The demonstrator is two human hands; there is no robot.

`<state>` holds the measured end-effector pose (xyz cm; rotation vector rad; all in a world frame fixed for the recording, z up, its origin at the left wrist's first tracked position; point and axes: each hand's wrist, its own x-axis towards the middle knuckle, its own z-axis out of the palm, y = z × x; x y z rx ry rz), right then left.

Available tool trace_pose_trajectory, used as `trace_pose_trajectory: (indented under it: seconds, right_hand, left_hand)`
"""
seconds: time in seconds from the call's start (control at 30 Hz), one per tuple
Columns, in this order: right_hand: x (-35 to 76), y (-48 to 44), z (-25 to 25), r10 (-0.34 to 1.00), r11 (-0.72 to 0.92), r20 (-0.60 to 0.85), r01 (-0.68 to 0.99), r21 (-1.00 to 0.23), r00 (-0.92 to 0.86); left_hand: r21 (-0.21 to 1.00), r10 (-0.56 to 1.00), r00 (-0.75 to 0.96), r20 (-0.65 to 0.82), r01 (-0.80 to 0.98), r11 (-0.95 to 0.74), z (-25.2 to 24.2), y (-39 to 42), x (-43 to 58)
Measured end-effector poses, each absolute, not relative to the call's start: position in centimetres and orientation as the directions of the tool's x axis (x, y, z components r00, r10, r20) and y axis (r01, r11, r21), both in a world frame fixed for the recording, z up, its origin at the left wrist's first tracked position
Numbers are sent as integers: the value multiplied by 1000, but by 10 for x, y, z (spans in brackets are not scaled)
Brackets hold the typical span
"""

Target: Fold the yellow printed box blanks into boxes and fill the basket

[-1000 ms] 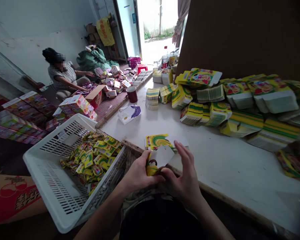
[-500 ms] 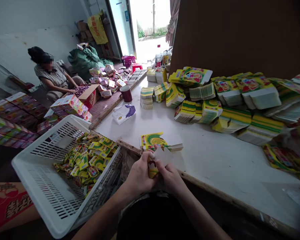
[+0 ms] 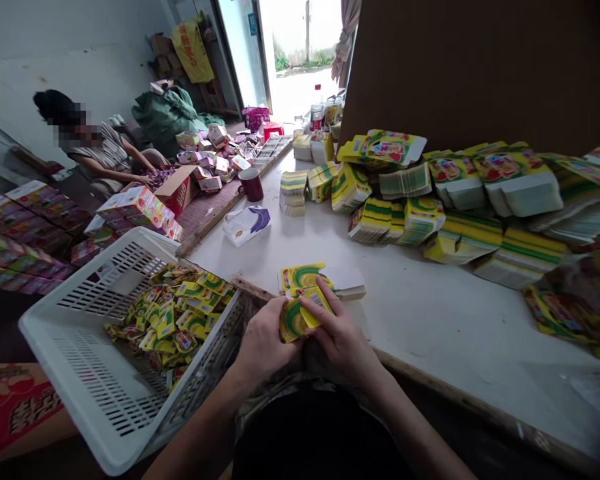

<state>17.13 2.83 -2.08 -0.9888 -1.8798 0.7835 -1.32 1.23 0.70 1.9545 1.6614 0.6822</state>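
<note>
- Your left hand pinched the left side of the carton, fingers nearly closed.
- Your right hand, fingers slightly spread, held its right side around a barcode.
- The carton, yellow with green arcs, sat between both hands at the near edge of the table.
- Just beyond, matching blanks lay stacked.
- Farther, a yellow bag bore unreadable red characters.

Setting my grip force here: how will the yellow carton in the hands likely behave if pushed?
The yellow carton is likely light: it looks like thin card. It appears flat between left hand and right hand, suggesting some stiffness, but the barcoded flap may bend easily at its fold.
</note>
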Motion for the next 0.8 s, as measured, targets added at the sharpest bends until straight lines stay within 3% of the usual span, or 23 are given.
trace_pose_trajectory:
  seconds: [0.2,0.43,0.57,0.67,0.8]
  right_hand:
    - [188,34,-10,822,460,278,292,-838,-497]
    - [174,27,-14,903,359,293,177,-916,-313]
    - [169,27,-20,971,152,150,-4,-988,-188]
    - [168,30,-24,989,76,69,44,-996,-127]
    - [165,32,-28,994,110,101,222,-969,-50]
  left_hand:
    - [658,985,166,53,736,-159,19,12,-19]
    - [611,984,137,114,771,-178,15,7,-8]
    - [579,972,147,184,783,-228,10,6,-4]
    - [539,963,172,206,802,-258,7,6,-3]
    - [516,962,186,198,815,-264,3,4,-1]
